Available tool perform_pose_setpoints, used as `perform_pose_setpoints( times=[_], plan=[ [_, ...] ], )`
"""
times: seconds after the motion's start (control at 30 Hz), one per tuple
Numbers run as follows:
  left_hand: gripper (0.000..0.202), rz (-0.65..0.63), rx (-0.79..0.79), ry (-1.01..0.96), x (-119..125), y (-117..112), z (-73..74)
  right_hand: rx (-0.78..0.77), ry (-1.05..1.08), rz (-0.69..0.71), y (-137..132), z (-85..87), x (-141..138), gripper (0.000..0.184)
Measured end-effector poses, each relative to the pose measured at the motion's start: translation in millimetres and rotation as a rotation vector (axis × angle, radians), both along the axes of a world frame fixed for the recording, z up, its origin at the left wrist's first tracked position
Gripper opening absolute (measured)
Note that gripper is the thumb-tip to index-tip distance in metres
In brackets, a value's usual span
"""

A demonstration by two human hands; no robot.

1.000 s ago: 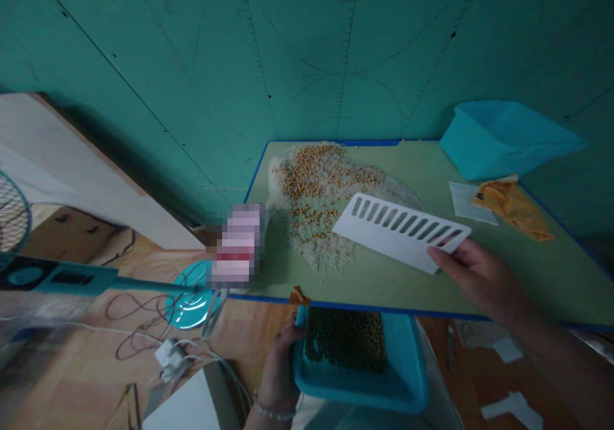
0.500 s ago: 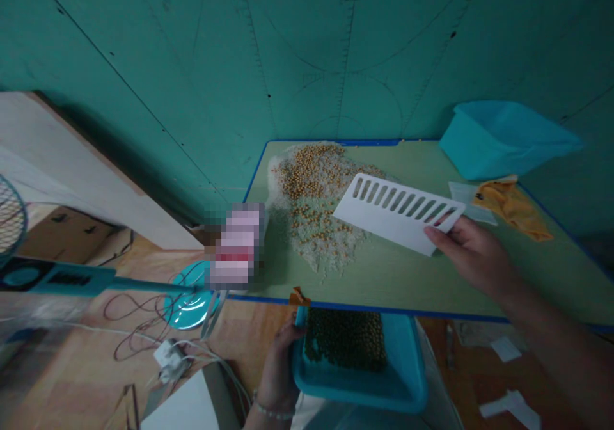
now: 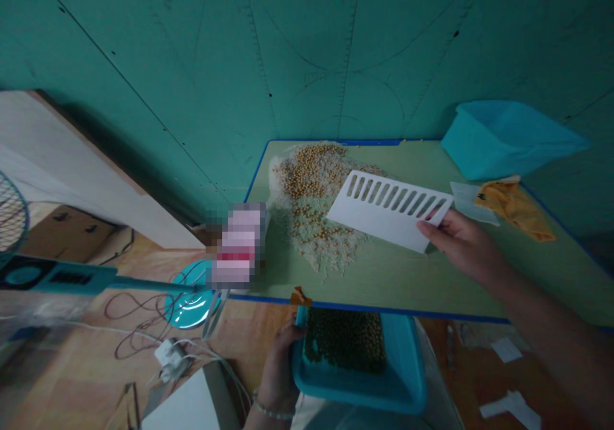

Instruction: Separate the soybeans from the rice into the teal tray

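My right hand (image 3: 463,241) is closed on the right end of a white slotted plastic board (image 3: 378,222), its row of slots along the far side. The board is tilted over the table, its left end near a spread pile of white rice-like grains (image 3: 330,251) mixed with yellow soybeans (image 3: 311,167). Below the table's near edge, my left hand (image 3: 283,359) grips the left rim of a blue plastic basin (image 3: 359,395). Inside the basin lie small dark green beans (image 3: 340,340) with some paler beans at the right. Part of the left hand's grip is hidden by the rim.
On the green table (image 3: 422,289) with blue edging stand a blue bin (image 3: 503,142) and a yellow cloth (image 3: 518,209) at the right. A pixelated pink item (image 3: 237,247) sits at the left edge. A fan (image 3: 57,276) and cables (image 3: 215,353) occupy the floor side.
My right hand has shifted the white slotted board slightly left, toward the grain pile. My left hand and the basin stay in place.
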State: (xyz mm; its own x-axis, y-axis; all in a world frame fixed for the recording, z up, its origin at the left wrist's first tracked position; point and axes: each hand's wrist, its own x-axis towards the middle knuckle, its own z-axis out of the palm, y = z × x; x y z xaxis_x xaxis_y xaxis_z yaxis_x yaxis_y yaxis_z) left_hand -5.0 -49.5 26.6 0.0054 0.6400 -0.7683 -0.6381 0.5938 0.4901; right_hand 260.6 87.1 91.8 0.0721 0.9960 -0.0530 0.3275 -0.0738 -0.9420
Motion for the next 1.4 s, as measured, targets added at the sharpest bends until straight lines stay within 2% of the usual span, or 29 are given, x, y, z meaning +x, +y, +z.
perform_pose_setpoints(
  times=[0.13,0.27,0.5,0.67,0.9,1.1,1.4],
  plan=[
    [0.022,0.009,0.000,-0.019,0.1,0.8,-0.8,0.004,0.015,-0.009,9.3,-5.5,-0.9,0.031],
    [0.020,0.026,-0.003,-0.011,-0.2,-0.7,-1.4,-0.012,0.012,0.058,14.1,-6.9,-8.3,0.030],
    [0.016,0.023,0.020,-0.056,-3.0,-0.9,-0.3,-0.110,0.071,0.155,7.3,7.4,-15.7,0.020],
    [0.021,0.025,0.032,-0.034,-3.3,-0.4,-0.5,-0.062,0.062,0.135,6.4,9.8,-13.9,0.016],
    [0.023,0.034,0.004,-0.030,-4.0,-1.6,-3.4,-0.118,0.059,0.145,0.2,-4.8,-10.7,0.032],
    [0.020,0.039,0.015,-0.045,-6.1,-0.9,-5.8,-0.120,0.036,0.172,-12.6,-4.7,-6.6,0.041],
    [0.021,0.012,0.013,-0.011,-2.3,1.8,-1.5,-0.157,0.043,0.202,-31.1,-6.7,-5.2,0.038]
  ],
)
